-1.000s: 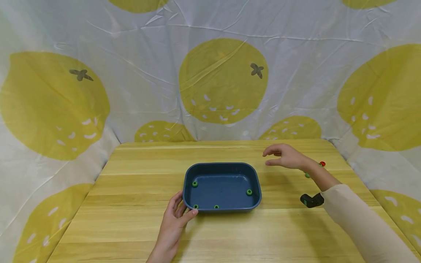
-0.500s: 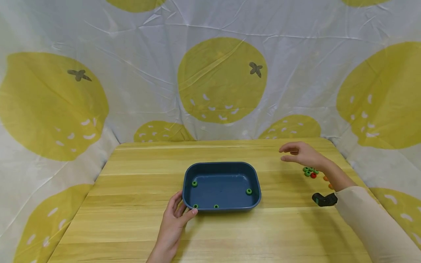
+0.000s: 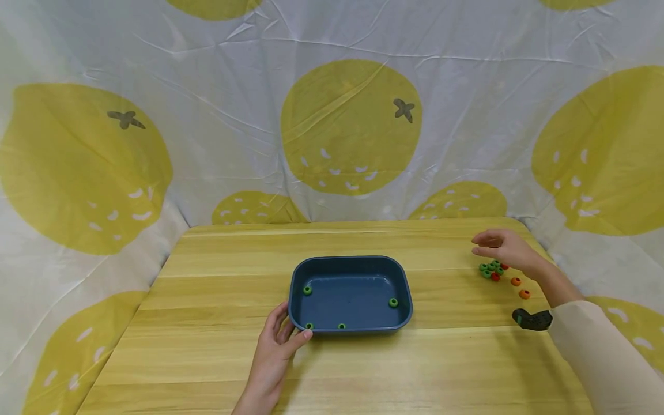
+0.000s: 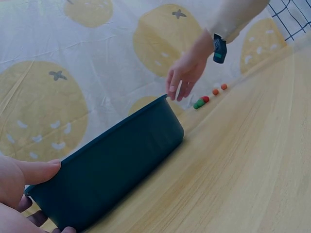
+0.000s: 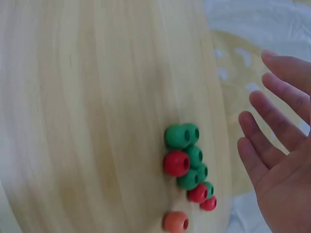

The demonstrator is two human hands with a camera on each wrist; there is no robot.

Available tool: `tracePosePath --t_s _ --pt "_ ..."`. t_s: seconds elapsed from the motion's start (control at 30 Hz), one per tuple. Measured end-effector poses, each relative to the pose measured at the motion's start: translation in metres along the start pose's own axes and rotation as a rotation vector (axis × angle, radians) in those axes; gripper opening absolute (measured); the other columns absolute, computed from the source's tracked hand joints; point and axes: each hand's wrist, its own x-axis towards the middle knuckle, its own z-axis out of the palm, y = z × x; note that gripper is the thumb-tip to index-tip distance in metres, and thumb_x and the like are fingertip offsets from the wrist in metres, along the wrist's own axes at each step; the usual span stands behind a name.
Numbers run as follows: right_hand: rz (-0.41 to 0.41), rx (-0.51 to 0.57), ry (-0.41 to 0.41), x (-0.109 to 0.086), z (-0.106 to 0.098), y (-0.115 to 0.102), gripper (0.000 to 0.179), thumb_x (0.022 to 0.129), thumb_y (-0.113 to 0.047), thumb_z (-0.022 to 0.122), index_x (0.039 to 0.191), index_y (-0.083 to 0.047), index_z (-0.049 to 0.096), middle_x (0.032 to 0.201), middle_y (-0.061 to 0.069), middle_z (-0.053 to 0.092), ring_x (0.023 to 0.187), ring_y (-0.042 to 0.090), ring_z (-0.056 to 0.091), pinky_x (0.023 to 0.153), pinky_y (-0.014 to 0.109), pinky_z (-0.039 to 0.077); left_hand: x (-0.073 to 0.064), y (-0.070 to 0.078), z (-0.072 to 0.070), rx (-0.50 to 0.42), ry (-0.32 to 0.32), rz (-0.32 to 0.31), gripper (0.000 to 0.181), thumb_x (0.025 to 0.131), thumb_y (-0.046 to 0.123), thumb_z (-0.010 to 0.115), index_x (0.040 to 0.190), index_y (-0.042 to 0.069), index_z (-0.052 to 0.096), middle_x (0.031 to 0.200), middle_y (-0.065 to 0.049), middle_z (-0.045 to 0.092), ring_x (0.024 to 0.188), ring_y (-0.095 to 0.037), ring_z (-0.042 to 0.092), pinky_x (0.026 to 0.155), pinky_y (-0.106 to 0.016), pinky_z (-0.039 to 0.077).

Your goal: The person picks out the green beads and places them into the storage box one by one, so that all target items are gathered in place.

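Observation:
A dark blue plastic basin (image 3: pixel 349 260) sits on the table with several green beads inside, one being a bead (image 3: pixel 393 302) near its right wall. My left hand (image 3: pixel 272 351) grips the basin's near left corner, thumb over the rim and fingers against the outer side. Several green and red beads (image 5: pixel 177 163) lie in a cluster at the table's right. Above and just behind them hovers my right hand (image 3: pixel 505 251), empty, its fingers loosely bent and spread apart in the right wrist view. An orange bead (image 3: pixel 525 294) and another orange bead (image 3: pixel 516 281) lie nearer to me.
The wooden table (image 3: pixel 207 323) ends at a hanging cloth (image 3: pixel 233 138) printed with yellow lemons, which also flanks both sides. A black device (image 3: pixel 532 320) is worn at the right wrist. A dark wire grid (image 4: pixel 291 19) shows at the left wrist view's top corner.
My right hand has moved right, from beside the basin to over the bead cluster, uncovering the green, red and orange beads. The left hand and basin have stayed put.

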Motion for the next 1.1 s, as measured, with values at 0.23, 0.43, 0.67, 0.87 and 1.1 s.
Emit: tracePosePath --t_s 0.23,0.43,0.67,0.87,1.1 --pt "0.054 -0.003 0.033 -0.011 -0.006 0.018 0.056 0.104 -0.035 0.066 0.139 0.007 0.056 0.14 0.031 0.054 0.124 0.05 0.055 0.089 0.054 0.054 0.001 0.0 0.0 -0.011 -0.002 0.005 0.082 0.09 -0.002 0.078 0.158 0.007 0.033 0.162 -0.012 0.032 0.145 -0.033 0.037 0.099 -0.029 0.051" --pt "0.065 -0.012 0.046 -0.023 -0.012 0.032 0.051 0.105 -0.031 0.065 0.137 0.008 0.058 0.14 0.031 0.054 0.12 0.046 0.059 0.086 0.044 0.056 0.0 0.0 0.002 -0.015 0.001 0.004 0.081 0.09 -0.002 0.077 0.158 0.007 0.033 0.162 -0.013 0.032 0.146 -0.033 0.037 0.099 -0.029 0.05" --pt "0.088 -0.024 0.057 -0.036 -0.012 0.051 0.047 0.105 -0.029 0.065 0.133 0.008 0.061 0.131 0.028 0.061 0.109 0.025 0.066 0.081 0.031 0.055 0.0 0.0 0.001 -0.013 0.004 0.002 0.082 0.09 -0.002 0.077 0.158 0.007 0.033 0.163 -0.013 0.031 0.146 -0.034 0.036 0.099 -0.029 0.05" --pt "0.112 -0.011 0.098 -0.048 -0.009 0.066 0.043 0.104 -0.029 0.066 0.128 0.007 0.065 0.128 0.026 0.064 0.095 -0.004 0.06 0.077 0.023 0.053 0.001 0.0 0.0 -0.017 0.001 0.002 0.082 0.09 -0.002 0.077 0.158 0.007 0.033 0.163 -0.012 0.031 0.146 -0.034 0.036 0.099 -0.029 0.05" --pt "0.128 -0.014 0.137 -0.051 0.0 0.078 0.042 0.103 -0.03 0.068 0.124 0.007 0.067 0.113 0.016 0.071 0.086 0.0 0.061 0.071 0.022 0.053 0.001 0.0 0.0 -0.027 -0.004 0.007 0.082 0.09 -0.004 0.077 0.158 0.007 0.033 0.163 -0.012 0.031 0.146 -0.033 0.036 0.099 -0.029 0.05"
